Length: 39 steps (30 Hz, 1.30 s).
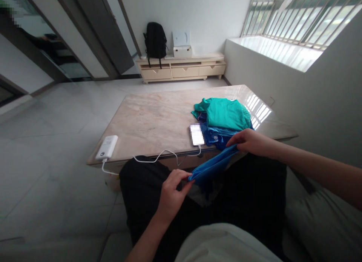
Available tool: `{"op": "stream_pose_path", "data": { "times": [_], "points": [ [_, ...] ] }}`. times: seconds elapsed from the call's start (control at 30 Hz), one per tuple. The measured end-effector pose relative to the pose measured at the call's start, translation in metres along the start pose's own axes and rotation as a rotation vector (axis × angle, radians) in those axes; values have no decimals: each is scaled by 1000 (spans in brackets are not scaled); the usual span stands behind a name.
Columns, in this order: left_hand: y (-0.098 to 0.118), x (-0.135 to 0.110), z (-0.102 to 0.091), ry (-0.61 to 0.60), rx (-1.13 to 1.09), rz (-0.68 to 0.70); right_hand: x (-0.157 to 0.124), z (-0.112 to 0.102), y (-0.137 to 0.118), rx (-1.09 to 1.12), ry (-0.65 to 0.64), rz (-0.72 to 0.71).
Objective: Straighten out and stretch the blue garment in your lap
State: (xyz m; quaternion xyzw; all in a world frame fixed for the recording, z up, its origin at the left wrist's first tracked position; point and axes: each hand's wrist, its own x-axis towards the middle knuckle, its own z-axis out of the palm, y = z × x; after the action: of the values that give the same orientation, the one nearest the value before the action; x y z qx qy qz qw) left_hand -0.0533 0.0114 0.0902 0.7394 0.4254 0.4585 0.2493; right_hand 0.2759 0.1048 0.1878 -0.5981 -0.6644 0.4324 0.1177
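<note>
My left hand (172, 192) pinches one end of a blue garment (212, 167) over my lap. My right hand (251, 142) grips its other end at the table's near edge, so the cloth stretches between them. Just beyond my right hand lies a pile of clothes on the marble table (152, 120): a teal shirt (226, 113) on top of darker blue fabric (217, 135).
A phone (196, 134) lies beside the pile, joined by a white cable (158, 156) to a white power bank (107, 147) at the table's near left corner. A low cabinet (181, 69) with a black backpack (155, 41) stands at the far wall. A barred window (299, 16) is on the right.
</note>
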Motion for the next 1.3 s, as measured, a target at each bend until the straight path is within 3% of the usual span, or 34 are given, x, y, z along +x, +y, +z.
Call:
{"op": "stream_pose_path", "data": {
  "times": [0.17,0.33,0.47,0.83,1.0,1.2,1.3],
  "points": [
    [1,-5,5,-30,-157,-8,0,-1,5,161,-13,30],
    [-5,-3,0,-73,-117,75,-2,-2,1,168,-28,16],
    [-5,8,-10,-240,-88,200,-2,-3,-1,216,-28,6],
    [-3,13,-23,-535,52,269,4,-2,4,209,-72,-26],
    [-2,14,-22,-600,46,199,6,1,6,181,-58,-51],
    [-3,16,-19,-579,-55,84,6,3,5,176,-62,-52],
    [-1,17,-19,-638,-29,59,7,4,6,171,-73,-52]
  ]
}}
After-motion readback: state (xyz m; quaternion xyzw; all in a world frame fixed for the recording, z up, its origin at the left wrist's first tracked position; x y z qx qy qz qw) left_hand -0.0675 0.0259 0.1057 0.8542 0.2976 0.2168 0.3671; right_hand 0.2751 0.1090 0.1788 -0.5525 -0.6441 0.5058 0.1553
